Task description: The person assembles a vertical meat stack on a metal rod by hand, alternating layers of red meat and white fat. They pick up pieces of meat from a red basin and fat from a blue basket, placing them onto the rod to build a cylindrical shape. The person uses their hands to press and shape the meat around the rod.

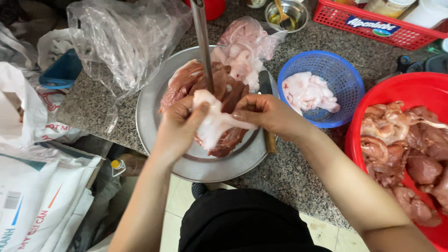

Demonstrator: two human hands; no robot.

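Both hands, left [179, 122] & right [261, 112], pinch slick white fat strip [214, 122] over round steel tray [154, 116] w/ red meat [231, 93].

pale fat strip [215, 122] | white, limp, stretched flat | over red meat on round metal tray

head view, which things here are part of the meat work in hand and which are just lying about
In hand:
left hand and right hand gripping the pale fat strip
dark red meat on the round metal tray
upright metal rod

Lying about:
blue basket of pale pieces
red basin of meat
clear plastic bag
red crate
small steel bowl
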